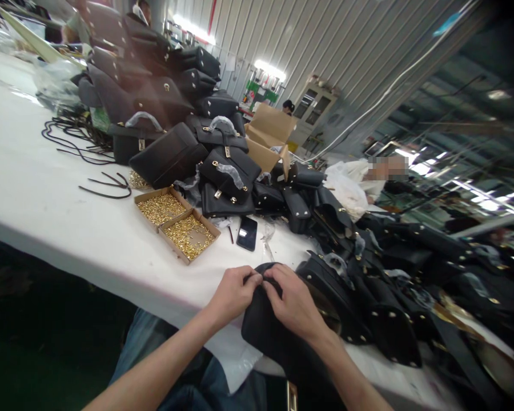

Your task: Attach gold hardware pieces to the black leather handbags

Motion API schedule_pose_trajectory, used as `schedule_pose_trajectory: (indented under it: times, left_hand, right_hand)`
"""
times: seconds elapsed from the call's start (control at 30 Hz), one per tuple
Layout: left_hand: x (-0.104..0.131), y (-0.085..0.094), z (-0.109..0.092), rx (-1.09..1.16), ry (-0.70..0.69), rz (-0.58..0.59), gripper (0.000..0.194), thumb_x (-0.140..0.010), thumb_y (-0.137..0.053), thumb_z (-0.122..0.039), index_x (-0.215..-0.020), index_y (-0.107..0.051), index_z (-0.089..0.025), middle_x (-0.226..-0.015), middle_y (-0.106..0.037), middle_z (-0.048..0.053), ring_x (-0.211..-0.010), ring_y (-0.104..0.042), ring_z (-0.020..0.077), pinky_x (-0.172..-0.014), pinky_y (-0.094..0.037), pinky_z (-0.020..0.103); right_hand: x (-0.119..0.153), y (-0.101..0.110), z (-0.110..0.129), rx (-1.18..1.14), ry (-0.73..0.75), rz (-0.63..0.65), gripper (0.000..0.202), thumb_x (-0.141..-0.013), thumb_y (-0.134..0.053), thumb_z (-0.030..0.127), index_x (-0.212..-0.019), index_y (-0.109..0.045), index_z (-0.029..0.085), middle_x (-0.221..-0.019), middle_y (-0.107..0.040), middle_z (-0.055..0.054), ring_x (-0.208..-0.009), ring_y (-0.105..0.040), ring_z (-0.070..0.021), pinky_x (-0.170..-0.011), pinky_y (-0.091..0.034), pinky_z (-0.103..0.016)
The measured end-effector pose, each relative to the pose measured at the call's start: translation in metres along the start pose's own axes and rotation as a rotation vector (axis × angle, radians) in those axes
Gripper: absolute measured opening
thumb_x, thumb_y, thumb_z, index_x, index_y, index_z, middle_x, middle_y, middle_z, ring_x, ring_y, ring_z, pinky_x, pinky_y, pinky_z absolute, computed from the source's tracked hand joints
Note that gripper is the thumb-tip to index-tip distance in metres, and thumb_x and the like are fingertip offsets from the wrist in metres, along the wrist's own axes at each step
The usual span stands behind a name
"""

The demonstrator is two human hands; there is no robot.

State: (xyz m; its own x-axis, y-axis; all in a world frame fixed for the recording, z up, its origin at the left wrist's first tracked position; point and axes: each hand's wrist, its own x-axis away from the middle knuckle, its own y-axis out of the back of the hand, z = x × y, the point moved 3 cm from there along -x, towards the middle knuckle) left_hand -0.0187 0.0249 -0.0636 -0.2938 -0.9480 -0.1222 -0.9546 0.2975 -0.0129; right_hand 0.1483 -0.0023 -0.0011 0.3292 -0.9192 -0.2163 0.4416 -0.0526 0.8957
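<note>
Your forearms come up from the bottom edge and meet over a black leather bag that hangs off the near edge of the white bench, partly over your lap. Its rounded top edge sits right under both grips, at the point where your fingertips come together. Your left hand is curled, knuckles up, with thumb and forefinger pressed together on that top edge. Your right hand lies over the bag from the other side, fingers bent down and pinching the same edge, so the two thumbs nearly touch. What small part, if any, sits between the fingertips is too small to tell. Both wrists are bent slightly inward and the forearms angle toward each other.

Just to the right of the bag lies a heap of black bag parts with gold studs, touching it. Beyond your hands a dark phone lies flat on the bench. Left of the phone stand two shallow cardboard trays of small gold hardware, side by side. Further back, finished black handbags are stacked in a pile, with an open cardboard box behind them and loose black cords to the left.
</note>
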Motion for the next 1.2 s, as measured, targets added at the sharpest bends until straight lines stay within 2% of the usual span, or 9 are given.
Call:
schedule_pose_trajectory:
  times: [0.17, 0.37, 0.5, 0.6, 0.67, 0.77, 0.9, 1.03, 1.2]
  left_hand:
    - [0.005, 0.004, 0.012, 0.089, 0.053, 0.035, 0.041, -0.106, -0.057, -0.047, -0.085, -0.074, -0.017, -0.075, -0.070, 0.002, -0.073, -0.061, 0.0178, -0.068, -0.043, 0.028]
    - [0.016, 0.002, 0.026, 0.190, 0.034, 0.049, 0.034, -0.100, -0.059, -0.026, -0.129, -0.075, -0.019, -0.121, -0.077, 0.010, -0.117, -0.071, 0.0253, -0.111, -0.053, 0.041]
    - [0.030, 0.002, 0.024, 0.049, -0.118, 0.069, 0.049, -0.096, -0.056, -0.014, -0.142, -0.070, -0.024, -0.149, -0.063, 0.011, -0.143, -0.056, 0.0269, -0.129, -0.042, 0.048]
    - [0.041, 0.003, 0.031, -0.043, -0.140, 0.126, 0.071, -0.093, -0.064, -0.015, -0.162, -0.051, -0.029, -0.171, -0.043, 0.010, -0.161, -0.036, 0.0301, -0.139, -0.027, 0.055]
    - [0.045, 0.002, 0.033, -0.075, -0.153, 0.164, 0.086, -0.091, -0.070, -0.017, -0.170, -0.037, -0.030, -0.176, -0.035, 0.010, -0.165, -0.030, 0.0322, -0.140, -0.023, 0.057]
    - [0.040, -0.002, 0.029, -0.138, -0.180, 0.147, 0.090, -0.092, -0.071, -0.017, -0.172, -0.031, -0.029, -0.167, -0.044, 0.015, -0.156, -0.043, 0.0324, -0.134, -0.035, 0.056]
    - [0.028, -0.011, 0.016, -0.198, -0.177, 0.103, 0.070, -0.094, -0.068, -0.018, -0.160, -0.048, -0.026, -0.144, -0.059, 0.015, -0.134, -0.060, 0.0299, -0.119, -0.051, 0.049]
    - [0.025, -0.018, 0.006, -0.172, -0.251, 0.119, 0.059, -0.093, -0.075, -0.028, -0.148, -0.053, -0.023, -0.150, -0.055, 0.017, -0.141, -0.056, 0.0325, -0.122, -0.048, 0.049]
    - [0.025, -0.023, 0.003, -0.323, -0.324, 0.183, 0.063, -0.102, -0.059, -0.024, -0.162, -0.040, -0.025, -0.148, -0.057, 0.018, -0.136, -0.060, 0.0329, -0.117, -0.052, 0.051]
  right_hand:
    - [0.003, 0.007, -0.005, -0.066, 0.022, 0.010, 0.009, -0.106, -0.059, 0.022, -0.109, -0.067, 0.024, -0.107, -0.069, -0.008, -0.103, -0.065, -0.0276, -0.094, -0.054, -0.044]
    - [0.007, 0.016, -0.008, -0.142, -0.010, 0.021, 0.009, -0.106, -0.063, 0.024, -0.111, -0.071, 0.025, -0.110, -0.071, -0.007, -0.104, -0.067, -0.0256, -0.095, -0.054, -0.042]
    - [0.009, 0.016, -0.004, -0.075, 0.041, -0.022, 0.011, -0.104, -0.062, 0.017, -0.107, -0.069, 0.024, -0.110, -0.072, -0.008, -0.106, -0.066, -0.0276, -0.096, -0.053, -0.045]
    - [0.012, 0.016, -0.001, -0.060, 0.079, -0.051, 0.011, -0.103, -0.063, 0.015, -0.105, -0.068, 0.024, -0.106, -0.072, -0.007, -0.104, -0.065, -0.0279, -0.096, -0.051, -0.046]
    - [0.013, 0.015, 0.001, -0.068, 0.104, -0.057, 0.010, -0.103, -0.062, 0.014, -0.103, -0.066, 0.024, -0.101, -0.071, -0.006, -0.100, -0.064, -0.0271, -0.094, -0.050, -0.046]
    - [0.015, 0.014, 0.004, -0.071, 0.147, -0.073, 0.011, -0.103, -0.061, 0.014, -0.101, -0.066, 0.023, -0.097, -0.069, -0.006, -0.096, -0.062, -0.0261, -0.095, -0.049, -0.046]
    - [0.017, 0.018, 0.006, -0.070, 0.140, -0.056, 0.011, -0.103, -0.063, 0.014, -0.105, -0.070, 0.023, -0.101, -0.071, -0.006, -0.100, -0.063, -0.0257, -0.097, -0.050, -0.044]
    - [0.027, 0.038, 0.002, -0.094, 0.034, 0.068, 0.010, -0.100, -0.075, 0.021, -0.108, -0.075, 0.026, -0.106, -0.073, -0.003, -0.098, -0.069, -0.0224, -0.089, -0.055, -0.035]
    - [0.060, 0.074, -0.024, 0.039, -0.048, 0.100, 0.055, -0.095, -0.076, 0.016, -0.146, -0.066, 0.034, -0.138, -0.074, -0.005, -0.120, -0.072, -0.0280, -0.107, -0.057, -0.043]
